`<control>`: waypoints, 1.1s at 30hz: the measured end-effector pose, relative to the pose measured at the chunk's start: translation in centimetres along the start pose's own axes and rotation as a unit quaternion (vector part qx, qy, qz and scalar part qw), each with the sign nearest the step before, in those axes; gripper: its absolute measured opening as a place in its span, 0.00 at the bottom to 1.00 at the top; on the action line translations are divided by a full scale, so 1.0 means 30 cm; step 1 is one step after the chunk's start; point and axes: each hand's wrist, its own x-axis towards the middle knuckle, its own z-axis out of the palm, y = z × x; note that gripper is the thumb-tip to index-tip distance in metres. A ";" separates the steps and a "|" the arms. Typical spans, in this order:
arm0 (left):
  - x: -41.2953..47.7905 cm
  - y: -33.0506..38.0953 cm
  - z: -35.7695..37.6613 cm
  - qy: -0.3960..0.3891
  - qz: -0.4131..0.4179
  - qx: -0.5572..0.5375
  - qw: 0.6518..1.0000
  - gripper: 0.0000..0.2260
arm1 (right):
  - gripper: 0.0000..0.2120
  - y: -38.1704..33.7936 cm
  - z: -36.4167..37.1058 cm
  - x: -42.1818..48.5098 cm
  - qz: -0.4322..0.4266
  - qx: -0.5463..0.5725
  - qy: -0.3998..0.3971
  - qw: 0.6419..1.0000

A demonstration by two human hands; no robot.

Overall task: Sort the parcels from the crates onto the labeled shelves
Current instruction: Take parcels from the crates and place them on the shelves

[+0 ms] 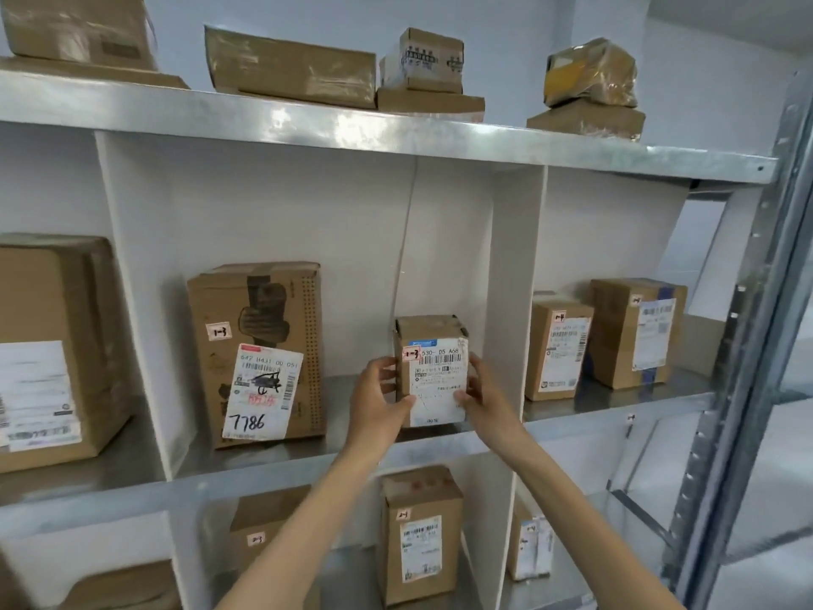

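— Where's the small box (433, 372) now?

— In the middle bay of the shelf (308, 451), right of the tall box (259, 354) and close to the white divider (506, 301). Your left hand (380, 402) and right hand (481, 394) clasp its two sides, fingers curled onto the labelled front. I can't tell whether its base rests on the shelf.

— How will it handle?

— Light, I'd judge, and stiff cardboard. The paper label looks slick, so grip the side walls low down, not the label.
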 end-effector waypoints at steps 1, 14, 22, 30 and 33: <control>0.022 -0.019 0.005 -0.002 -0.002 0.009 1.000 0.21 | 0.26 0.017 0.008 0.030 0.006 -0.009 -0.006 1.000; 0.180 -0.119 0.073 -0.007 0.047 0.097 0.994 0.15 | 0.26 0.109 0.009 0.161 0.017 -0.105 -0.010 0.994; 0.098 -0.072 0.027 0.015 0.028 0.107 0.994 0.23 | 0.30 0.043 -0.012 0.087 0.007 -0.115 0.027 0.993; -0.133 0.066 -0.084 0.051 0.121 0.096 0.987 0.15 | 0.25 -0.083 0.004 -0.137 -0.133 -0.128 0.085 0.979; -0.263 0.124 -0.147 0.064 0.130 0.103 0.984 0.15 | 0.24 -0.161 0.047 -0.260 -0.145 -0.117 0.083 0.979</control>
